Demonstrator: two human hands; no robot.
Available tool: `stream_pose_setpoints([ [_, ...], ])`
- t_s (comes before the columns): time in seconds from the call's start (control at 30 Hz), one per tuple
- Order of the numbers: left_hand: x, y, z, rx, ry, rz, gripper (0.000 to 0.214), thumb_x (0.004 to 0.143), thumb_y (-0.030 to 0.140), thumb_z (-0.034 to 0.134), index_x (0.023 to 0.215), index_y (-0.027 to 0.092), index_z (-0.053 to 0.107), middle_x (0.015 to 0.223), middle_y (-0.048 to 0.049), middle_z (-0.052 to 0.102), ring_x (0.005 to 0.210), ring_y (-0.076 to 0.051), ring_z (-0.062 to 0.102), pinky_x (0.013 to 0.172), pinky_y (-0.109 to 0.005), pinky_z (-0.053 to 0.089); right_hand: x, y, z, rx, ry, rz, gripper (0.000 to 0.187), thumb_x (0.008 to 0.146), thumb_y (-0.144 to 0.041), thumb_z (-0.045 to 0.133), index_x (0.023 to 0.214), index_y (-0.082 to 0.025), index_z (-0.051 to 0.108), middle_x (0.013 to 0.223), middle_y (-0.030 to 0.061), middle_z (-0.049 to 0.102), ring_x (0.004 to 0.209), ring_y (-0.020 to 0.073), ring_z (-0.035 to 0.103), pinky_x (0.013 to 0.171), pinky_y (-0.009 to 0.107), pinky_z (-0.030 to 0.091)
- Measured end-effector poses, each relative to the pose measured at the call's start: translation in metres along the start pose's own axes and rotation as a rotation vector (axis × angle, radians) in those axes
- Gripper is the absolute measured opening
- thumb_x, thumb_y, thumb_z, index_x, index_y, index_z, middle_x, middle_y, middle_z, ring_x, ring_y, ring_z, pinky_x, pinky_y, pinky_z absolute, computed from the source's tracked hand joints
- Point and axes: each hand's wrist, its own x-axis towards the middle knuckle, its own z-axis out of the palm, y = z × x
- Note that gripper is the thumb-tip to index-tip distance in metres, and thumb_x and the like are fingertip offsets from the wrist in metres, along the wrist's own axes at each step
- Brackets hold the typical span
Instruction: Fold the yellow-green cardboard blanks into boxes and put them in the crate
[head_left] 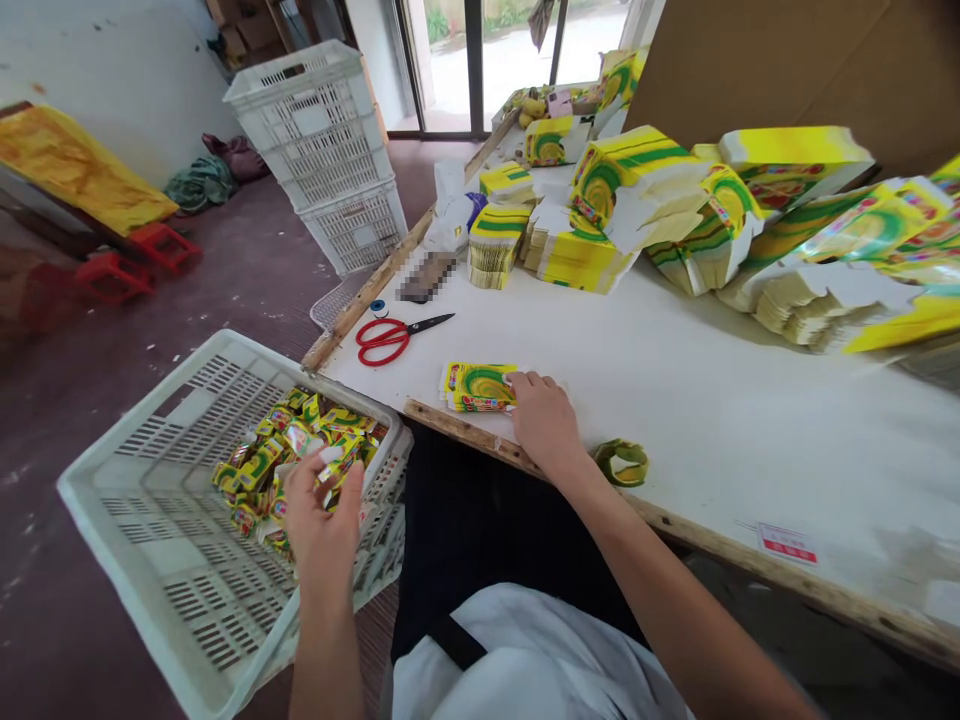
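Observation:
My left hand point(324, 520) hovers over a white plastic crate point(142, 500) at my left, its fingers closed on a small yellow-green folded box point(335, 468). Several more such folded boxes point(281, 455) lie piled in the crate. My right hand point(541, 418) rests on the white table point(712, 410) near its front edge, fingertips pressing a small stack of flat yellow-green cartons point(478, 386).
Red-handled scissors point(394, 335) lie left of the stack. A green tape ring point(622, 462) sits by my right wrist. Large heaps of flat cartons point(675, 210) fill the table's far side. Stacked white crates point(330, 150) and red stools point(135, 265) stand on the floor.

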Motion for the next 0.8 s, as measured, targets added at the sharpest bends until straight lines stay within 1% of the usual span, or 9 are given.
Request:
stream_pose_setpoints([
  [0.1,-0.007,0.008,0.022,-0.147,-0.105,-0.117,0.037,0.074,0.043,0.070,0.100,0.020,0.058,0.107,-0.0063,0.062,0.099,-0.020,0.062,0.089,-0.036,0.052,-0.001,0.001,0.003,0.007,0.019,0.010,0.042,0.071,0.004,0.051,0.108,-0.015,0.055,0.103,0.0163,0.065,0.099,0.0306,0.057,0.087,0.044,0.045],
  [0.2,-0.014,0.015,0.037,-0.231,-0.215,-0.167,0.039,0.073,0.044,0.071,0.101,0.019,0.060,0.106,-0.0072,0.065,0.097,-0.020,0.064,0.089,-0.036,0.052,-0.003,0.005,0.002,0.072,0.038,0.027,0.045,0.069,0.002,0.050,0.110,-0.016,0.049,0.098,0.0119,0.065,0.093,0.0264,0.060,0.082,0.040,0.047],
  [0.33,-0.029,0.025,0.052,-0.385,-0.353,-0.180,0.051,0.071,0.050,0.072,0.109,0.020,0.058,0.113,-0.0115,0.065,0.105,-0.024,0.062,0.088,-0.038,0.052,-0.016,0.001,-0.003,0.566,0.127,0.055,0.046,0.070,-0.005,0.053,0.110,-0.021,0.039,0.084,0.0011,0.062,0.074,0.0183,0.061,0.069,0.034,0.052],
  [0.4,-0.036,0.034,0.059,-0.546,-0.389,-0.162,0.064,0.070,0.059,0.069,0.119,0.021,0.053,0.123,-0.0143,0.061,0.112,-0.027,0.060,0.090,-0.041,0.052,-0.030,-0.009,-0.008,0.805,0.164,0.011,0.047,0.071,-0.009,0.055,0.112,-0.024,0.037,0.088,0.0006,0.061,0.075,0.0165,0.061,0.068,0.032,0.053],
  [0.43,-0.038,0.039,0.062,-0.621,-0.380,-0.154,0.069,0.071,0.065,0.064,0.122,0.022,0.051,0.127,-0.0148,0.059,0.116,-0.029,0.058,0.091,-0.043,0.051,-0.039,-0.016,-0.011,0.875,0.125,-0.020,0.048,0.072,-0.010,0.057,0.113,-0.024,0.037,0.090,0.0010,0.062,0.077,0.0160,0.062,0.069,0.032,0.053],
  [0.5,-0.040,0.052,0.065,-0.715,-0.340,-0.162,0.072,0.071,0.077,0.051,0.118,0.022,0.055,0.122,-0.0141,0.061,0.115,-0.030,0.058,0.089,-0.043,0.052,-0.058,-0.031,-0.016,0.975,-0.047,-0.086,0.045,0.075,-0.009,0.056,0.113,-0.025,0.038,0.086,0.0003,0.062,0.074,0.0146,0.062,0.066,0.029,0.053],
  [0.6,-0.037,0.071,0.067,-0.781,-0.218,-0.217,0.073,0.070,0.086,0.031,0.089,0.021,0.060,0.087,-0.0104,0.064,0.090,-0.027,0.064,0.074,-0.039,0.054,-0.085,-0.053,-0.018,1.142,-0.265,-0.152,0.045,0.079,-0.012,0.056,0.117,-0.027,0.038,0.084,-0.0006,0.061,0.073,0.0134,0.062,0.065,0.026,0.053],
  [0.7,-0.036,0.079,0.068,-0.803,-0.062,-0.260,0.065,0.072,0.085,0.031,0.069,0.022,0.048,0.063,-0.0020,0.048,0.063,-0.018,0.054,0.063,-0.032,0.050,-0.099,-0.063,-0.015,1.176,-0.274,-0.146,0.048,0.078,-0.017,0.062,0.119,-0.027,0.041,0.087,-0.0004,0.060,0.078,0.0139,0.060,0.073,0.028,0.054],
  [0.8,-0.042,0.071,0.072,-0.767,-0.126,-0.317,0.070,0.067,0.090,0.029,0.070,0.023,0.049,0.064,-0.0018,0.049,0.064,-0.018,0.053,0.066,-0.031,0.050,-0.099,-0.058,-0.009,1.096,-0.233,-0.112,0.042,0.076,-0.018,0.063,0.114,-0.025,0.048,0.082,-0.0016,0.057,0.074,0.0137,0.058,0.070,0.027,0.052],
])
